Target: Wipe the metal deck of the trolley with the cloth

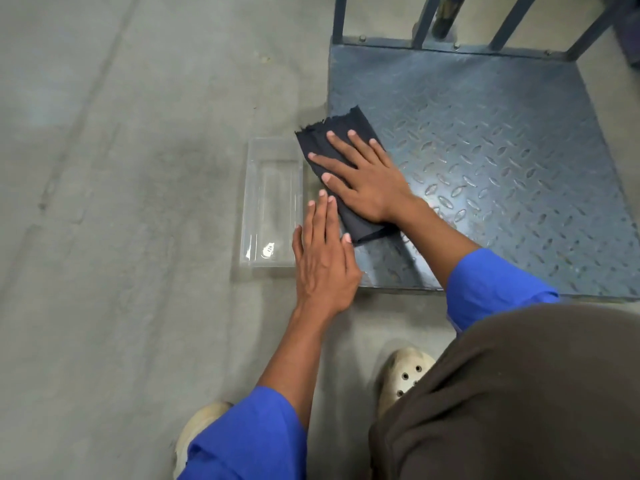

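The right hand lies flat, fingers spread, pressing the dark folded cloth (one edge is frayed) on the left edge of the diamond-patterned metal deck. The left hand, open and empty, rests beside a clear plastic box.

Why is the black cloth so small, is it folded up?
Folded, it seems. The cloth lies as a narrow strip under the right hand, with a doubled-looking edge nearest the person.

One head-worn camera looks steeply down (close in) at the trolley deck.
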A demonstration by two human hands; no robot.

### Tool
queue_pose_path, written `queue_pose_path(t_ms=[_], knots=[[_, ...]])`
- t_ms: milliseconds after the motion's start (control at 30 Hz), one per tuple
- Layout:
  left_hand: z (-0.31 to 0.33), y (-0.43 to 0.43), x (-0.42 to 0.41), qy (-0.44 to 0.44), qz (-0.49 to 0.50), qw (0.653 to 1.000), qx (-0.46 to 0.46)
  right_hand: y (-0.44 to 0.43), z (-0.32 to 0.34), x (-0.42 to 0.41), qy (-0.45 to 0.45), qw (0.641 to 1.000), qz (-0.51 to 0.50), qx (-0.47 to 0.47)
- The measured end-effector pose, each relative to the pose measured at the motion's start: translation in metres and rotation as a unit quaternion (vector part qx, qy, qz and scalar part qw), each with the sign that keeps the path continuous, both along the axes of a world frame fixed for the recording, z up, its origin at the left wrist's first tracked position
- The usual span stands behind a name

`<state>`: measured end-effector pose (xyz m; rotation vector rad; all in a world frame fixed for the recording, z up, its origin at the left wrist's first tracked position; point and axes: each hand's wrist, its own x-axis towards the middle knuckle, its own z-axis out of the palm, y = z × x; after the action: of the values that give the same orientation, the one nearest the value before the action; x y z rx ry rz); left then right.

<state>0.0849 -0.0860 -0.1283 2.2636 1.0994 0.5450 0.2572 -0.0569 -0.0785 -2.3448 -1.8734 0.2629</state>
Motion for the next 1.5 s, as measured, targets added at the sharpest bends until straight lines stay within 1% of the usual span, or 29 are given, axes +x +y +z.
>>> queue_pose_path(t_ms=[100,167,233,267,333,400,433,500,633,733,800,900,1033,1233,1333,1500], knots=[[0.001,0.000,-0.001,0.001,-0.009,1.000,-0.011,-0.013,0.002,0.028,-0.001,0.999,-0.045,0.002],[0.001,0.000,-0.001,-0.001,-0.008,1.000,-0.012,-0.005,0.006,0.056,0.003,0.996,-0.087,-0.003],[0.000,0.001,-0.002,-0.005,-0.013,1.000,-0.019,0.006,0.010,0.061,0.004,0.994,-0.110,-0.006],[-0.001,0.002,-0.001,-0.007,-0.016,1.000,-0.022,0.010,0.011,0.053,-0.002,0.994,-0.106,-0.005],[-0.002,0.003,-0.002,-0.013,-0.021,0.999,-0.026,0.003,0.007,0.024,-0.013,0.998,-0.068,0.008],[-0.001,0.004,-0.002,-0.017,-0.024,0.999,-0.028,-0.022,-0.001,0.003,-0.020,0.999,-0.021,0.030],[-0.001,0.005,-0.003,-0.019,-0.026,0.999,-0.031,-0.034,-0.003,0.000,-0.022,0.999,-0.016,0.034],[0.000,0.006,-0.003,-0.018,-0.031,0.999,-0.036,-0.043,-0.002,0.017,-0.018,0.999,-0.033,0.026],[0.005,0.009,-0.004,0.019,-0.040,0.998,-0.042,-0.032,0.005,0.063,0.001,0.994,-0.110,0.004],[0.011,0.021,-0.001,0.063,-0.057,0.995,-0.047,-0.033,0.003,0.045,-0.009,0.992,-0.125,0.018],[0.014,0.036,0.005,0.073,-0.074,0.993,-0.052,-0.046,-0.002,0.022,-0.019,0.993,-0.109,0.035],[0.013,0.066,0.018,0.071,-0.100,0.992,-0.042,-0.063,-0.006,0.007,-0.023,0.993,-0.106,0.046],[0.015,0.110,0.041,0.074,-0.133,0.988,-0.025,-0.066,-0.006,0.013,-0.017,0.992,-0.113,0.044],[0.023,0.174,0.071,0.106,-0.218,0.970,0.032,-0.067,-0.010,0.014,-0.030,0.992,-0.110,0.053],[0.027,0.192,0.078,0.110,-0.242,0.962,0.059,-0.067,-0.012,0.013,-0.034,0.992,-0.110,0.051],[0.028,0.202,0.086,0.097,-0.250,0.961,0.070,-0.073,-0.011,-0.007,-0.048,0.992,-0.105,0.056]])
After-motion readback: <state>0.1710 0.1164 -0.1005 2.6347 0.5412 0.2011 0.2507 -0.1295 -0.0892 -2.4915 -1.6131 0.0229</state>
